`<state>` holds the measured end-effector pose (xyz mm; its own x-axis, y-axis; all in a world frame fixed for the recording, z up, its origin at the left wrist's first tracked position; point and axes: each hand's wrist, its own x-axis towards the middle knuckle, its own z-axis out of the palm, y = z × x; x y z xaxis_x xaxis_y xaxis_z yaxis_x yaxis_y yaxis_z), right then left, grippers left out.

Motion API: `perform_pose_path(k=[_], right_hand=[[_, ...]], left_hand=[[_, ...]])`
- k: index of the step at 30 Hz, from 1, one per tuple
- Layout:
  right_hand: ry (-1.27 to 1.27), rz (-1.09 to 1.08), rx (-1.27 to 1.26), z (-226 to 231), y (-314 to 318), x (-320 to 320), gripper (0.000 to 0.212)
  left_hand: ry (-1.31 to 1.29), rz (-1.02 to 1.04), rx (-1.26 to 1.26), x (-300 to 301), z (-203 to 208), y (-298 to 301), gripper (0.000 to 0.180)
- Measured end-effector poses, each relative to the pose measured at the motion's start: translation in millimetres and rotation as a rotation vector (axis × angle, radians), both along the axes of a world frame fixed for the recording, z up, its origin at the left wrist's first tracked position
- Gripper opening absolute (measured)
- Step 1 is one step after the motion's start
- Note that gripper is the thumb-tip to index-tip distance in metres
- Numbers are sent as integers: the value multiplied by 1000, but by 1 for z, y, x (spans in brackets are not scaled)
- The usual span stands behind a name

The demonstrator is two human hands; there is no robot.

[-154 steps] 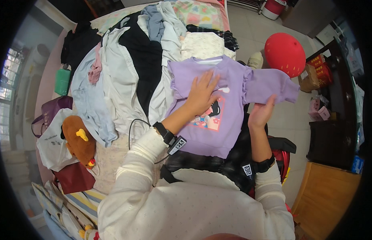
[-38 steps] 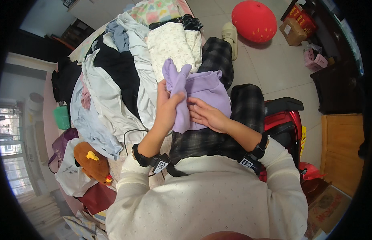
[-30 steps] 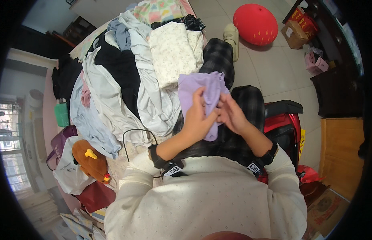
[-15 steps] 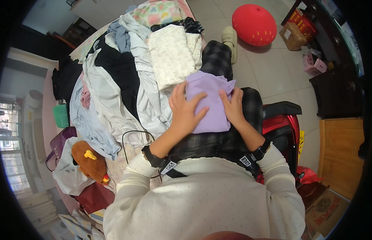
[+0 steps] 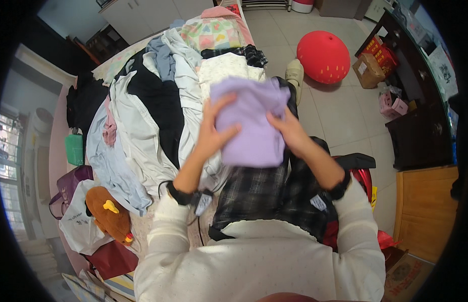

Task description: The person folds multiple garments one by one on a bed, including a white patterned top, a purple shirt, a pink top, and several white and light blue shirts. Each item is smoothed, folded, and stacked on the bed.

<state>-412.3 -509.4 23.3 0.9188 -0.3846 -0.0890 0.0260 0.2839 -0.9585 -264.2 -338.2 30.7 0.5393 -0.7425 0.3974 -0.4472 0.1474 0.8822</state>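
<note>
A folded lilac garment (image 5: 251, 143) is held up above my lap between my two hands, slightly smeared by motion. My left hand (image 5: 214, 128) grips its left side, with thumb and a finger lying over the top face. On its right edge is my right hand (image 5: 291, 132), thumb on top and the other fingers hidden beneath. Just beyond the lilac garment lies a folded white garment with a small print (image 5: 224, 64), partly covered by it. My dark checked trousers (image 5: 254, 194) show below.
Loose white and black clothes (image 5: 158, 108) spread over the bed to the left. Beside them are a green container (image 5: 74, 149), a purple bag (image 5: 73, 186) and a brown plush toy (image 5: 107, 214). A red balloon-like ball (image 5: 323, 58) and a cardboard box (image 5: 370, 70) are on the floor at right.
The lilac garment has risen off my lap and moved left, toward the folded white garment, with both hands now gripping its sides. The view has also shifted.
</note>
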Motion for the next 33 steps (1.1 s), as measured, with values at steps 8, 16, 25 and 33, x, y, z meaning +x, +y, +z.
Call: perform_pose_path(k=[8,16,25,33], right_hand=[[569,-181,-804,-17,-54,155,58],[-83,-342,-1465,-6,-10,156,62],[-126,50,-1595,-35,-8,177,49],[255,81,-1583,-84,-24,185,59]], left_hand=[[-179,206,572,111,-71,-76,64],[-27,447,259,71,-74,-77,63],[-68,454,295,70,-99,-63,68],[-25,371,294,73,-119,-60,82]])
